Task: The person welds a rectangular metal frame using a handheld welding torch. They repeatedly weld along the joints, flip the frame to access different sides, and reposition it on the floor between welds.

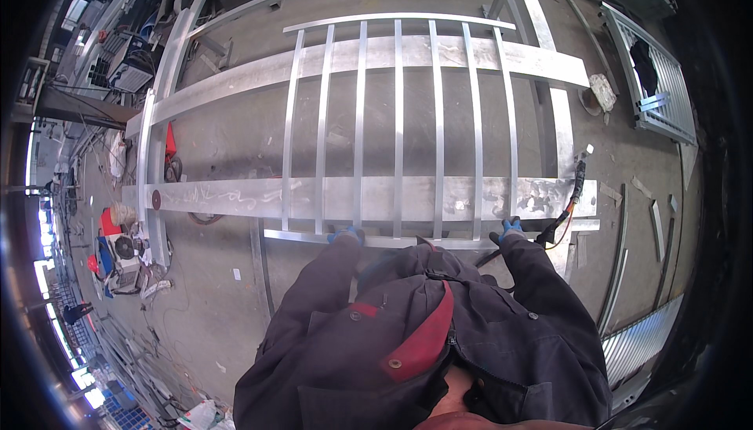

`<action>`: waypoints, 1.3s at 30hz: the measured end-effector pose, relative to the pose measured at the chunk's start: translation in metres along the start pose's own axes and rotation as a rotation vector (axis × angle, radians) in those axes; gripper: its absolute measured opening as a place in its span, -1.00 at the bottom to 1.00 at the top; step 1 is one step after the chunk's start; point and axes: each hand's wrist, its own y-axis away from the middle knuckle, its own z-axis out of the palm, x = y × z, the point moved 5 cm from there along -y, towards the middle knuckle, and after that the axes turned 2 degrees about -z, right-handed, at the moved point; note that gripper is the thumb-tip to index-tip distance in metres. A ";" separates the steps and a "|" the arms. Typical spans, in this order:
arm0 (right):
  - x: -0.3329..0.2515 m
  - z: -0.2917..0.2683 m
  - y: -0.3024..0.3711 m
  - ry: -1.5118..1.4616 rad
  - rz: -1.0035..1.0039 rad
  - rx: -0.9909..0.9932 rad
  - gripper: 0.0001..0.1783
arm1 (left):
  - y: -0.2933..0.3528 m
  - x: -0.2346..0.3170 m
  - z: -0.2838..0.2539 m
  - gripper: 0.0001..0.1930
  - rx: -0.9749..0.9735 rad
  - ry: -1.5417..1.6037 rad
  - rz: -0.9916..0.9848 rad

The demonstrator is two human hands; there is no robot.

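Observation:
A ladder-like metal frame (398,116) with several thin upright bars lies across two wide metal beams in front of me. Its near rail (306,236) runs close to my waist. My left hand (347,235), in a blue glove, is closed on this rail beside the second and third bars from the left. At the foot of the rightmost bar, my gloved right hand (510,231) also grips the frame's near edge. Both hands are small in view, and their fingers partly hidden. A black-wrapped cable (577,187) with orange wires lies just right of my right hand.
The near beam (212,197) and far beam (227,83) rest on side supports. A slatted metal panel (651,77) leans at the right, with loose metal strips (657,230) on the floor. Tools and a red box (110,222) stand at the left, near a white bag (200,414).

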 end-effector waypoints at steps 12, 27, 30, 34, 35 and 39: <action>-0.002 -0.003 0.004 -0.003 0.005 -0.009 0.03 | -0.014 -0.003 0.009 -0.32 0.006 0.023 0.008; -0.001 -0.002 0.004 -0.037 0.025 -0.009 0.05 | -0.016 -0.003 0.011 -0.34 0.010 0.016 0.003; -0.001 -0.002 0.005 -0.022 0.017 -0.019 0.05 | -0.014 -0.002 0.010 -0.37 -0.026 -0.001 -0.021; -0.003 -0.003 0.005 -0.009 -0.005 -0.014 0.05 | -0.011 -0.002 0.008 -0.38 -0.004 0.008 0.002; -0.003 -0.003 0.005 -0.008 0.002 -0.019 0.05 | -0.012 -0.002 0.009 -0.38 -0.011 0.023 0.003; 0.001 0.001 0.001 -0.004 0.011 -0.018 0.05 | -0.015 -0.002 0.011 -0.41 0.002 0.020 -0.006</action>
